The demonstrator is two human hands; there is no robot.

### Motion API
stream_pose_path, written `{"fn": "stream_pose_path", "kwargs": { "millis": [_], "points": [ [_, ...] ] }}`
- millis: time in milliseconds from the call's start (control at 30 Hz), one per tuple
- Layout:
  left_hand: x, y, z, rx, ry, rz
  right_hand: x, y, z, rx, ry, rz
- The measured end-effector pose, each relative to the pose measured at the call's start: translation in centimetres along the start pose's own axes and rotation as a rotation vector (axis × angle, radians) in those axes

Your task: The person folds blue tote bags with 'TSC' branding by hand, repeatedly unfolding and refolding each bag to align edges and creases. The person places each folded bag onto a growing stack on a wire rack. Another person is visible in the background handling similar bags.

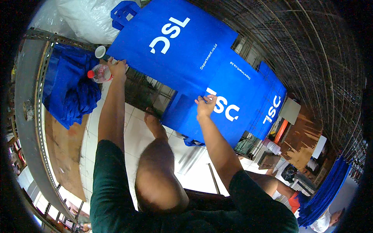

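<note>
- Straight to my left hand (117, 69): its fingertips are up against the near left corner of the large blue bag (186, 39), and I can't tell from here whether they grip it.
- That bag lies flat over the left end of the wire rack (140, 88), white lettering up, with 1 handle (125, 15) jutting past the bag's far left side.
- Now my right hand (206, 105), fingers curled and thumb drawn in, right over the white lettering of the middle blue bag (229, 91); whether anything is pinched there, I can't tell.
- The middle bag meets the large bag along its side and reaches the rack's near edge, where a blue loop (193, 142) shows over the floor.
- Bag number 3, the right-hand blue bag (266, 112), lies toward the rack's right end.
- Close by my left hand I've got a clear bottle (102, 73) with a red cap, and a small white cup (100, 51) just beyond it.
- Off the rack's left end, a heap of blue fabric (72, 83); behind it, a white plastic sack (90, 19).
</note>
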State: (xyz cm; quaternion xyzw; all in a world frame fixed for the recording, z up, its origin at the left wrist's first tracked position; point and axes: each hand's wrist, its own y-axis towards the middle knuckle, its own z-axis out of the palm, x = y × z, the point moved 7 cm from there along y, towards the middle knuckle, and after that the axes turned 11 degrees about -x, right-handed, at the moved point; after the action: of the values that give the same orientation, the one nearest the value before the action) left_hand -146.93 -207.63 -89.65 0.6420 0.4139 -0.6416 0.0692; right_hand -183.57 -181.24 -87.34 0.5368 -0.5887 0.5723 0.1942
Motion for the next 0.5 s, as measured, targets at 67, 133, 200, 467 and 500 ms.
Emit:
{"fn": "stream_pose_path", "kwargs": {
  "millis": [67, 133, 200, 467, 500],
  "points": [
    [-0.1, 0.2, -0.3, 0.007, -0.013, 0.053, -1.8, 1.1, 0.2, 0.049, -0.028, -0.079],
    [-0.1, 0.3, -0.4, 0.006, -0.03, 0.076, -1.9, 1.6, 0.5, 0.056, -0.037, -0.118],
    [-0.2, 0.8, -0.4, -0.008, -0.05, 0.074, -1.7, 1.4, 1.1, 0.026, -0.025, -0.116],
    [0.0, 1.4, -0.2, 0.039, -0.032, 0.036, -3.0, 1.7, 1.3, -0.005, -0.18, -0.016],
    [0.1, 1.5, -0.3, 0.045, -0.026, 0.032, -3.2, 1.9, 1.2, -0.003, -0.2, -0.028]
  ]
}}
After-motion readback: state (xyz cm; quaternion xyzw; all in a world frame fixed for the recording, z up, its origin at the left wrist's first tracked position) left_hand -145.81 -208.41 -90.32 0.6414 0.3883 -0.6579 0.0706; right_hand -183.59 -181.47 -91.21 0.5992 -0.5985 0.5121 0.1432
